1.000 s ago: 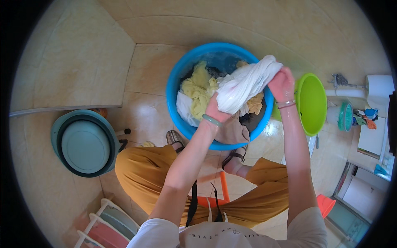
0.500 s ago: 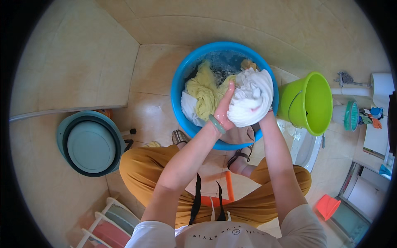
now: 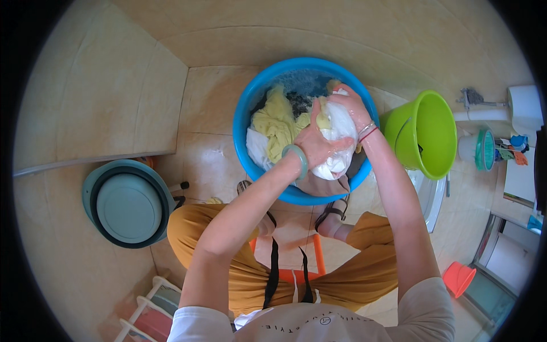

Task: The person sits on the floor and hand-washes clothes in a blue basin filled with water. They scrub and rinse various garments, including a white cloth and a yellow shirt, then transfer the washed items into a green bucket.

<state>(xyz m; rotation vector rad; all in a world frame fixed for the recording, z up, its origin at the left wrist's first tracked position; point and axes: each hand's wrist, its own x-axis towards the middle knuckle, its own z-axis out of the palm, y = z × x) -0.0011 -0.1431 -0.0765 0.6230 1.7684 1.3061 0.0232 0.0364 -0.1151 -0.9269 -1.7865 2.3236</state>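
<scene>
A tan tiled floor [image 3: 208,105] carries a round blue washtub [image 3: 244,162], with foamy water along its far side. Just beside the tub on the right is a lime-green bucket [image 3: 399,132], tilted so that its mouth shows; well apart on the left is a teal basin [image 3: 130,206]. Inside the tub, a pale yellow cloth [image 3: 274,125] lies heaped left of centre, and beige fabric [image 3: 322,185] rests at the near wall. The wet white cloth [image 3: 341,121] is bunched over the tub's right half, gripped between both hands. The left hand [image 3: 319,145] has its fingers and thumb spread around the near left side; the right hand [image 3: 352,107] curls its fingers over the far right side. A pale green bangle [image 3: 303,158] circles the left wrist.
</scene>
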